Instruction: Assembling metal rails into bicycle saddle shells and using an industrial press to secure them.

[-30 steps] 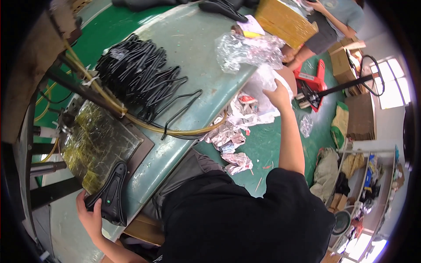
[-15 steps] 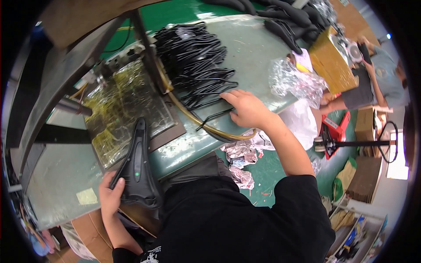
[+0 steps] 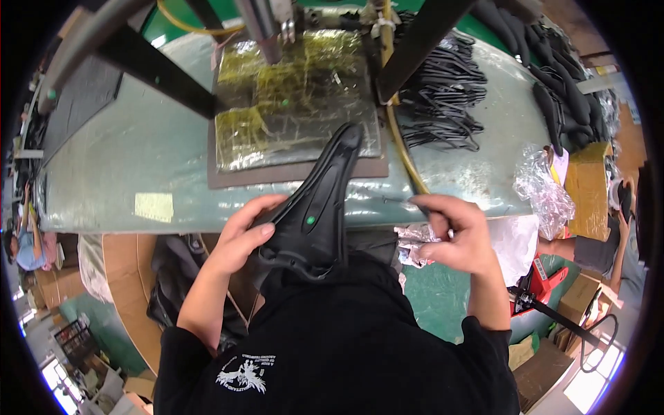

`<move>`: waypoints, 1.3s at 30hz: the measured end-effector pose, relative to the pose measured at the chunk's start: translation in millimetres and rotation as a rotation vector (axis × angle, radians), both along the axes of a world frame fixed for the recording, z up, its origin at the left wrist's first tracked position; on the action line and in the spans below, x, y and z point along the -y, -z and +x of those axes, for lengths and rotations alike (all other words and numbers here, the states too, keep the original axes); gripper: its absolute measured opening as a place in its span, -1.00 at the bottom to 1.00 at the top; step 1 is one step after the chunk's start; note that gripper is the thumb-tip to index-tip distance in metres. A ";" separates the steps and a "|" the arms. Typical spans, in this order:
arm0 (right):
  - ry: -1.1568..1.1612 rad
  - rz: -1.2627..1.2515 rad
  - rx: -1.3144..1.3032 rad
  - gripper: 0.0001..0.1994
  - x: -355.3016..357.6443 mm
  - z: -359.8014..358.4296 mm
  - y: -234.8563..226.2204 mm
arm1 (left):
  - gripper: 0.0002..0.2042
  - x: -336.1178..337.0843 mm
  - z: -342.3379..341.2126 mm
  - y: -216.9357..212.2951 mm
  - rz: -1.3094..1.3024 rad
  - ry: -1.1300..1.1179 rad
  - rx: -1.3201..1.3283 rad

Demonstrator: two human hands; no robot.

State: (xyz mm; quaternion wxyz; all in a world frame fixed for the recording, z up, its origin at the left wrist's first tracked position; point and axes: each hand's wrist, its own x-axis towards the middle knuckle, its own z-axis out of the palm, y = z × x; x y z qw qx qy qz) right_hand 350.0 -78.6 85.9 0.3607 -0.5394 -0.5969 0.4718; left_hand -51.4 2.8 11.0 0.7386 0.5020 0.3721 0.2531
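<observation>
- main change: right hand (image 3: 460,232) is back in front of the body. half a second ago it was out at the pile of bent black wires (image 3: 449,90); a second ago, over the white sheet off the desk (image 3: 104,187) edge.
- right grip: fingers curled, thumb tip apart from the index tip. a thin black wire piece (image 3: 398,200) pokes out past the fingertips toward the saddle; the grip looks to have hold of it, though the rest of it is too hidden to make out.
- black saddle (image 3: 318,207): underside up, wide end near the shirt, narrow end pointing away over the front part of the film-covered plate (image 3: 290,104). cannot tell if the tip touches the plate.
- left hand (image 3: 238,238): same hold as before. grip closed on the saddle's left edge by the wide end, thumb on the upturned face.
- the view has swung round too: plate and saddle now sit close to mid-view, pile off to the right beyond the yellow hose (image 3: 403,149).
- what it amounts to: both hands appear loaded, saddle in the left, wire piece in the right, the two near each other but apart. no wire seen fitted on the saddle's underside.
</observation>
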 end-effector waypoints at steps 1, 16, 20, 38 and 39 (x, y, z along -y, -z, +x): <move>-0.057 0.091 0.052 -0.50 -2.8 -18.3 5.7 | -0.41 -1.4 2.9 -2.3 0.035 0.012 -0.003; -0.367 0.470 0.307 -0.77 -18.0 -66.5 13.0 | -0.48 14.2 7.4 -9.5 0.073 0.028 0.085; -0.406 0.515 0.308 -0.75 -20.9 -63.1 13.1 | -0.50 14.7 8.7 -11.7 0.094 0.068 0.075; -0.494 0.643 0.306 -0.75 -21.9 -86.1 23.6 | -0.53 21.3 27.7 1.3 0.139 0.202 0.059; -0.488 0.646 0.304 -0.75 -22.9 -87.4 24.0 | -0.53 19.5 28.7 0.4 0.178 0.224 0.038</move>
